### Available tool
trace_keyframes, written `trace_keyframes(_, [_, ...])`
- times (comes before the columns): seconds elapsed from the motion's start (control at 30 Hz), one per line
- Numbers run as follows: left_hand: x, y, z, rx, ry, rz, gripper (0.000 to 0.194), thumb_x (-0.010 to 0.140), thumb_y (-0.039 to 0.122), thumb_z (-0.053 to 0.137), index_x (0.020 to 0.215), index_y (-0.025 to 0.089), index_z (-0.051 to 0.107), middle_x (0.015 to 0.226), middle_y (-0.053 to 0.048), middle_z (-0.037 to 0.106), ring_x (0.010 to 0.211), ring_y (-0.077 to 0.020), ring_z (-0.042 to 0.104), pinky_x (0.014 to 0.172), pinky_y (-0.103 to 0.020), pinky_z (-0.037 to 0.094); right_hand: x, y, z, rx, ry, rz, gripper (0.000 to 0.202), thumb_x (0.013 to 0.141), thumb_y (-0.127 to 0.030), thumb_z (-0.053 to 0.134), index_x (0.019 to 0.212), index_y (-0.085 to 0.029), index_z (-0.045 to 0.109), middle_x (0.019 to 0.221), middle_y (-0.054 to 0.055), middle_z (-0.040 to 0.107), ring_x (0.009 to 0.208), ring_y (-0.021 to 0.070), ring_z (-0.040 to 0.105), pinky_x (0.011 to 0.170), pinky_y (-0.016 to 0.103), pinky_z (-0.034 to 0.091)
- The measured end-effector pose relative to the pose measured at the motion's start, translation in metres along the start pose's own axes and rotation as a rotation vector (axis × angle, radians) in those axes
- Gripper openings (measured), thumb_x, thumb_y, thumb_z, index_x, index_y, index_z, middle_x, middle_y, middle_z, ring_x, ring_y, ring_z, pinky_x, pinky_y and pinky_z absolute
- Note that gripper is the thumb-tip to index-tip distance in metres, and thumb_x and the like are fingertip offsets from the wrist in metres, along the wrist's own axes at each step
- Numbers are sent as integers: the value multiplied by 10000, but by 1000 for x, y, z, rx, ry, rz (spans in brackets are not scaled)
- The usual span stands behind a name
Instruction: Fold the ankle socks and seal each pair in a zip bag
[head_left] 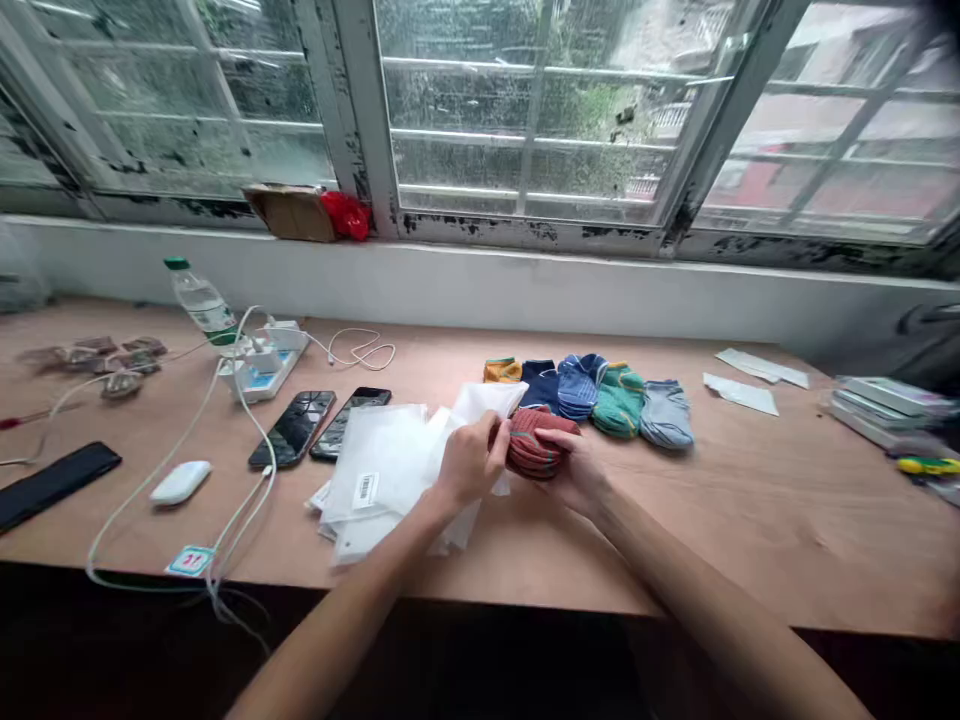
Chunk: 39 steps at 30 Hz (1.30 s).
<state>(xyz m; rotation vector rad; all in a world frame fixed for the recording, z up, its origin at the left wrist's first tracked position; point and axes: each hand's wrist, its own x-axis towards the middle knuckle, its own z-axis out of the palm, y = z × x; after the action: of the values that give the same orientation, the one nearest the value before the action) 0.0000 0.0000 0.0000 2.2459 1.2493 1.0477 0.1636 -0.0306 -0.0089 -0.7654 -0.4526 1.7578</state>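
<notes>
My left hand (474, 458) is closed, its thumb and fingers pinching the left edge of a folded bundle of rust-red socks (534, 443). My right hand (576, 472) grips the right side of the same bundle. Around and behind my left hand lies a white frosted plastic bag (491, 398); whether the fingers also hold it, I cannot tell. To the left, more frosted bags (382, 470) lie in a pile, one with a barcode label (365, 490). Behind the bundle stand folded socks in a row: yellow (502, 370), navy (538, 383), blue (579, 385), green (618, 402) and grey-blue (666, 415).
Two phones (292, 430) (350, 422), a power strip (276, 372) with white cables, a white case (181, 482) and a water bottle (202, 303) are at the left. Paper slips (741, 394) and stacked boxes (889, 410) lie right. A window sill (480, 262) runs behind.
</notes>
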Motion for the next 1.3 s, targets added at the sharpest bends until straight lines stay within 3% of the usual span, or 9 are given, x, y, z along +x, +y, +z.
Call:
trace_keyframes(0.2, [-2,-3,0,-90,2,-3,265,971,336,383,783,193,504,689,-2,597,602,-125,541,600,-234,356,-2,-7,4,29,-102,-56,256,844,-227,521,1029,-160,684,1027,82,733,1001,223,668,1005,402,489])
trace_keyframes(0.37, [-2,0,-1,-197,-17,36,271,967,323,390,743,189,464,616,32,477,552,-103,445,567,-229,320,2,-5,2,-12,-51,-80,204,818,-202,569,978,-194,696,1004,62,738,967,203,673,973,355,505])
trace_keyframes(0.6, [0,-3,0,-359,-50,24,290,967,344,393,747,172,471,626,42,434,573,-89,422,569,-219,311,3,-5,4,-52,-79,-9,202,827,-237,572,962,-179,711,982,76,738,907,206,680,908,347,527])
trace_keyframes(0.8, [-2,-6,2,-329,-62,21,293,967,342,388,729,178,440,624,43,434,567,-88,418,567,-224,299,-2,-10,6,-78,-72,-49,244,813,-210,619,1051,-200,675,997,30,739,900,168,684,897,308,514])
trace_keyframes(0.9, [-3,-6,3,-303,-67,16,294,965,343,385,721,184,428,617,42,434,561,-91,417,565,-225,297,-5,-12,7,-128,-71,3,266,798,-231,644,1057,-174,666,994,41,739,906,173,685,902,315,507])
trace_keyframes(1.0, [-3,-7,4,-253,-45,-1,287,958,342,392,721,187,439,613,37,457,559,-96,433,567,-226,303,-5,-11,6,-198,-32,-6,293,781,-258,676,1063,-187,651,999,36,736,902,170,684,890,312,507])
trace_keyframes(1.1, [-3,-9,4,-177,4,-30,278,952,338,401,720,192,448,611,30,483,550,-102,448,566,-232,305,3,-7,-2,-284,42,-139,339,740,-274,721,1064,-246,626,979,-4,731,897,176,679,897,335,504])
trace_keyframes(1.2, [-3,-10,6,-116,28,-51,271,952,336,401,728,194,456,614,22,506,544,-109,465,564,-236,309,14,-2,-18,-499,155,-279,313,726,-324,729,1016,-242,645,977,10,728,959,221,665,963,393,473])
trace_keyframes(1.3, [-3,-9,9,-57,-28,-35,257,953,323,399,742,194,471,630,13,535,557,-118,495,573,-240,321,21,2,-30,-748,247,-357,311,733,-384,723,997,-224,685,1026,49,726,1060,262,635,1056,421,402])
